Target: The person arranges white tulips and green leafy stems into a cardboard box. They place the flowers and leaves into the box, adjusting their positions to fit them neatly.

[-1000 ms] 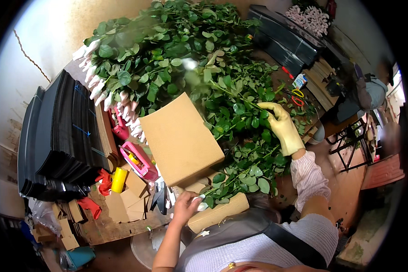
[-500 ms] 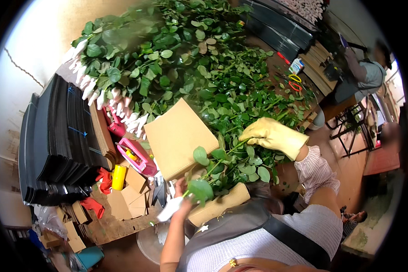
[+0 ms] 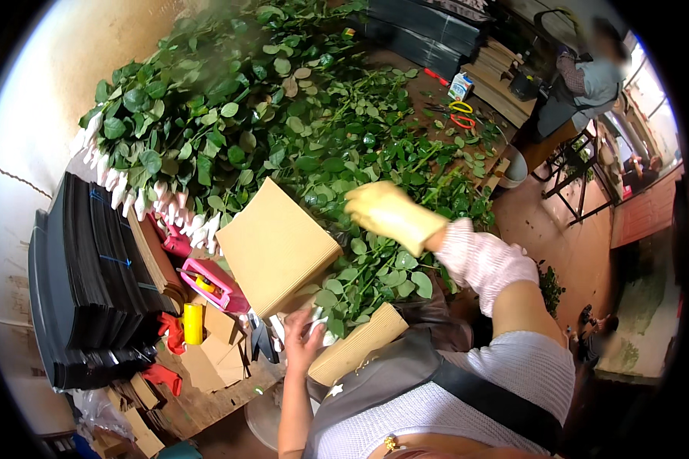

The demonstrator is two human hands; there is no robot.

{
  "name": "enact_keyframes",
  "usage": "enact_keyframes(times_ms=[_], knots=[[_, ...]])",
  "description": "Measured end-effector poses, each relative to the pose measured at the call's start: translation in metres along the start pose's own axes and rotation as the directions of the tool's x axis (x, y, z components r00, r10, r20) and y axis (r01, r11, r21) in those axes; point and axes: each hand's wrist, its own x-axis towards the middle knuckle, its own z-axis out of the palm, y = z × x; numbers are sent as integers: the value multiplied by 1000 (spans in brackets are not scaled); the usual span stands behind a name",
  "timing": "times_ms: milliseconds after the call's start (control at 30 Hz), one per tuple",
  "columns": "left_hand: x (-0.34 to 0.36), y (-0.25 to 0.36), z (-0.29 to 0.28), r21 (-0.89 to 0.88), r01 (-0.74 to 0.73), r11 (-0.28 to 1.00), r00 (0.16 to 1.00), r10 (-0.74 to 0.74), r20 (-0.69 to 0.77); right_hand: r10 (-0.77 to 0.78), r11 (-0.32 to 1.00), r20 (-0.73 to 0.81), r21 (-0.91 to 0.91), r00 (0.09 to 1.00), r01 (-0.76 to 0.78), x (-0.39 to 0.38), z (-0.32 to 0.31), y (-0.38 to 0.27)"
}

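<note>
My left hand (image 3: 302, 343), bare, is beside the lower edge of a stack of tan cardboard sheets (image 3: 277, 245). Its fingers and thumb are apart, with nothing plainly gripped. Close to the thumb, a white-sleeved flower bud (image 3: 328, 336) is partly hidden by leaves. My right hand (image 3: 394, 214), in a yellow rubber glove, hangs above a large heap of leafy green stems (image 3: 306, 138). Motion blurs its fingers, which look stretched out to the left; no stem shows in them. A roll of ribbed tan cardboard (image 3: 358, 344) lies in front of my apron.
Black sheets (image 3: 92, 268) are piled at the left. Near them are a pink tape dispenser (image 3: 214, 287), a yellow roll (image 3: 193, 323) and dark-bladed scissors (image 3: 263, 340). Orange-and-yellow-handled scissors (image 3: 462, 115) and a small carton (image 3: 460, 86) lie farther right. Another person (image 3: 589, 84) sits beyond.
My right hand has left the stem it was pinching and moved left over the heap. My left hand has let go of the white-sleeved flower. The view has shifted somewhat.
</note>
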Motion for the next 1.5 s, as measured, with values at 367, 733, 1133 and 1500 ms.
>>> enact_keyframes(times_ms=[367,733,1133,1500], knots=[[4,19,-6,268,-82,960,997,81,12,211,888,-255,-354,944,-294,30,-29,78],[-3,-33,12,-86,86,993,974,-102,-202,-172,839,-281,460,944,290,-33,-78,-16],[4,5,4,203,8,979,975,37,-217,-149,896,279,444,949,10,-36,-1,17],[8,5,10,112,76,991,981,-55,-185,-33,999,-259,13,965,38,71,9,29]])
